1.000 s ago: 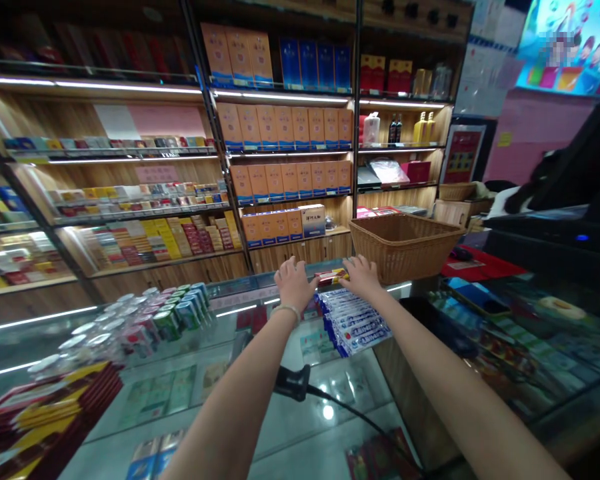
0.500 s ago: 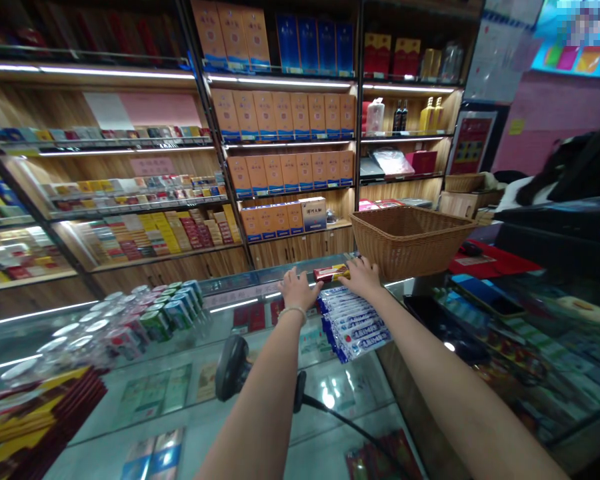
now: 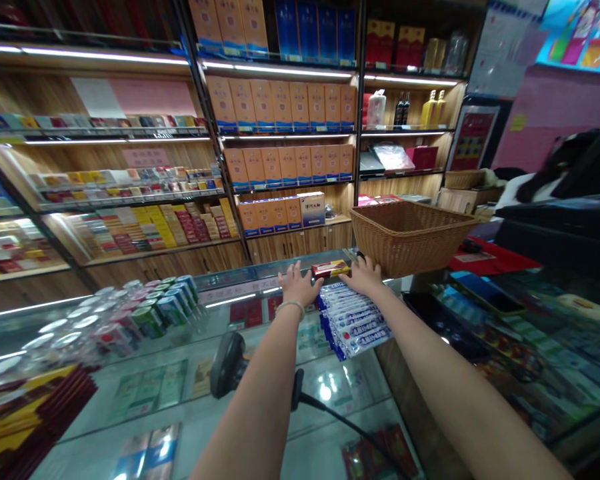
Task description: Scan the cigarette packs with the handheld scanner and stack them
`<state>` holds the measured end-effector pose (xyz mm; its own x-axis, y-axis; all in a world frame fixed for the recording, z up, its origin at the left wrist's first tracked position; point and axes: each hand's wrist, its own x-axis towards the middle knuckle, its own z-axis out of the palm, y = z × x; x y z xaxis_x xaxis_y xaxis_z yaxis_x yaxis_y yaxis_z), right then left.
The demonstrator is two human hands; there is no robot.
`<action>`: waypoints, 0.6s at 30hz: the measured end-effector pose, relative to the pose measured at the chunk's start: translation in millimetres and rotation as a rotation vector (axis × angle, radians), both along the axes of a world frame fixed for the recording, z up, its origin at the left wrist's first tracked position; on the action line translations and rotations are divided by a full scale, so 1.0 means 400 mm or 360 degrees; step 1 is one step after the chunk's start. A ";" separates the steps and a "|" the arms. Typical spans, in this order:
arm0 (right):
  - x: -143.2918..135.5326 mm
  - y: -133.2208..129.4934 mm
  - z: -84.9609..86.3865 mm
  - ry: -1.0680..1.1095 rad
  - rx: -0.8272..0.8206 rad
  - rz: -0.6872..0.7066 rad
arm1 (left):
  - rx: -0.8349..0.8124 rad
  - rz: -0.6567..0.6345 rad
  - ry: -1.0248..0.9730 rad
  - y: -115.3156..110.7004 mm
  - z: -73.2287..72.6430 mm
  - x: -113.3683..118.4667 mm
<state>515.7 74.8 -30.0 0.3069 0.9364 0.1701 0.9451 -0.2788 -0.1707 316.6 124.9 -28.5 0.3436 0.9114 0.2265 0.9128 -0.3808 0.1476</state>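
A small red-and-yellow snack packet (image 3: 330, 269) lies at the far side of the glass counter (image 3: 230, 413), between my two hands. My left hand (image 3: 299, 288) is on its left with fingers spread, holding nothing, the thumb pointing towards the packet. At the packet's right end is my right hand (image 3: 364, 275), palm down with its fingers apart; whether it touches the packet is unclear. Just in front of it, a fanned row of blue-and-white wrapped packets (image 3: 353, 323) lies overlapping, partly beside my right wrist. A black handheld scanner (image 3: 229, 363) stands left of my left forearm, which hides part of it.
A wicker basket (image 3: 413, 233) stands right beyond my right hand. Rows of cans (image 3: 165, 310) and stacked brown-and-yellow packs (image 3: 35, 413) are on the left. A phone (image 3: 487, 292) lies on the right. Shelves of boxes (image 3: 270, 163) rise behind. Another person (image 3: 545, 173) is at far right.
The view has tilted down and shifted slightly. My hands stay on either side of the red-and-yellow packet, which shows a little more of its left end; little else differs.
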 end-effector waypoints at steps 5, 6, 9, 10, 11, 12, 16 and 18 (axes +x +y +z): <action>-0.004 0.003 0.000 -0.0001 -0.0028 0.0051 | -0.0028 -0.0050 0.0009 0.005 -0.003 0.000; -0.004 0.003 0.001 -0.0002 -0.0020 0.0062 | -0.0028 -0.0054 0.0008 0.004 -0.002 -0.001; -0.002 0.003 0.004 0.0004 0.0012 0.0075 | -0.0016 -0.0057 -0.0002 0.000 0.003 -0.002; -0.001 0.003 0.005 0.0009 0.0026 0.0072 | -0.0011 -0.0057 -0.0005 -0.002 0.005 -0.003; 0.000 0.003 0.005 0.0014 0.0041 0.0066 | -0.0005 -0.0056 -0.0010 -0.004 0.008 -0.003; 0.002 0.003 0.005 0.0019 0.0058 0.0059 | 0.0001 -0.0052 -0.0017 -0.006 0.010 -0.003; 0.006 0.002 0.007 0.0050 0.0115 0.0028 | 0.0018 0.0007 -0.0065 -0.010 0.017 -0.004; 0.007 0.002 0.008 0.0067 0.0130 0.0017 | 0.0024 0.0035 -0.0086 -0.010 0.019 -0.006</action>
<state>518.4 75.7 -26.9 0.3055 0.9231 0.2335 0.9395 -0.2522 -0.2320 314.1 120.9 -21.1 0.3104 0.9149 0.2581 0.9118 -0.3634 0.1914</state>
